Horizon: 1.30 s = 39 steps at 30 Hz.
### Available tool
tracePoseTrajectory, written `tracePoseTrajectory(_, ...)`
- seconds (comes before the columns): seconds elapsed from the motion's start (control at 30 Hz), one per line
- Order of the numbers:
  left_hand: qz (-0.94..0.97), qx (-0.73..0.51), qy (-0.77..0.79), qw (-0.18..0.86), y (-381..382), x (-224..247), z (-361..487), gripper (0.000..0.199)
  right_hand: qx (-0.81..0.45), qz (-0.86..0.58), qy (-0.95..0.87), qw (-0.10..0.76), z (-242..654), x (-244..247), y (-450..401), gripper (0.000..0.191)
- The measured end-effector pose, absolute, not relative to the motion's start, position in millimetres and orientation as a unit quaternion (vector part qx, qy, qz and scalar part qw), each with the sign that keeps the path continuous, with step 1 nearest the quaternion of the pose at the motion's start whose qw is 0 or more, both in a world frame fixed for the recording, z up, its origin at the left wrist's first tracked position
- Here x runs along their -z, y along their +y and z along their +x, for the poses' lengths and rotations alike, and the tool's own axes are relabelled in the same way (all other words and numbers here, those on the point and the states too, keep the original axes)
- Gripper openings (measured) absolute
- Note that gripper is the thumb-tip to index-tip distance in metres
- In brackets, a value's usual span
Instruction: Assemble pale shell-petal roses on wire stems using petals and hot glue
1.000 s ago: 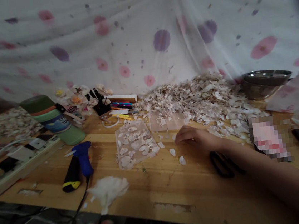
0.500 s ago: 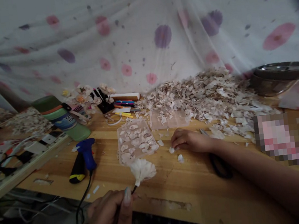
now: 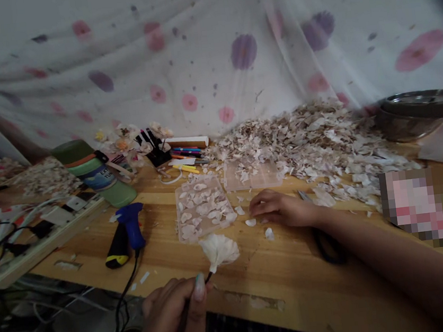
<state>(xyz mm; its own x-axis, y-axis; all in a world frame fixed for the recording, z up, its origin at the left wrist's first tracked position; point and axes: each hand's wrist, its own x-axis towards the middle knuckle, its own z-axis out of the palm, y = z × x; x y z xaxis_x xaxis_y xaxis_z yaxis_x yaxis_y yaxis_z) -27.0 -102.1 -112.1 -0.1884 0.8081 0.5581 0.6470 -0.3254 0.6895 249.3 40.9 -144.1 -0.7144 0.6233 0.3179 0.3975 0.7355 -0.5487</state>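
Observation:
My left hand (image 3: 170, 315) is at the table's near edge, pinching a thin stem. On that stem sits a white ruffled flower of shell petals (image 3: 219, 251), held above the wood. My right hand (image 3: 278, 208) rests on the table with its fingers curled, its fingertips close to a small shell chip (image 3: 251, 222). Another chip (image 3: 269, 233) lies just below it. To the left of my right hand is a clear plastic tray (image 3: 182, 229) holding pale shell petals. Black-handled scissors (image 3: 327, 247) lie partly hidden under my right forearm.
A large heap of shell fragments (image 3: 306, 140) covers the back of the table, around a second clear tray (image 3: 228, 178). A blue-and-black glue gun (image 3: 127, 232), green bottle (image 3: 94, 172), power strip (image 3: 41, 240), pens (image 3: 185, 151) and steel bowl (image 3: 419, 114) surround the work area.
My left hand has risen into view, carrying the flower from lower left toward the middle. My right hand has shifted only slightly. The whole scene has swung a little as my head moved.

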Motion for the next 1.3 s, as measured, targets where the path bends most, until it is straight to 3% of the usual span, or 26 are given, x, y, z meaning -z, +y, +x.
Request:
tracePoseTrajectory(0.2, 0.649, -0.511, 0.556, 0.093, -99.5, 112.3, -21.1, 0.015, -0.247, -0.298, -0.886, 0.256, 244.7, 149.7, 43.7, 0.014)
tracePoseTrajectory(0.4, 0.67, -0.472, 0.569, 0.069, -97.1, 108.1, -18.4, 0.02, -0.308, -0.337, -0.837, 0.3, 244.8, 141.5, 39.6, 0.021)
tracePoseTrajectory(0.57, 0.733, -0.405, 0.547, 0.012, -94.1, 103.5, -20.3, 0.013, -0.395, -0.371, -0.775, 0.325, 239.5, 105.7, 21.1, 0.026)
tracePoseTrajectory(0.77, 0.754, -0.374, 0.54, -0.001, -96.4, 96.7, -12.7, 0.016, -0.552, -0.348, -0.698, 0.295, 222.1, 67.0, -17.8, 0.01)
tracePoseTrajectory(1.0, 0.775, -0.354, 0.524, 0.001, -99.5, 96.3, -6.9, 0.014, -0.561, -0.359, -0.671, 0.327, 208.3, 75.7, -33.2, 0.003)
tracePoseTrajectory(1.3, 0.776, -0.353, 0.522, 0.005, -99.9, 94.2, -3.0, 0.016, -0.572, -0.383, -0.645, 0.332, 204.2, 76.7, -31.4, 0.011)
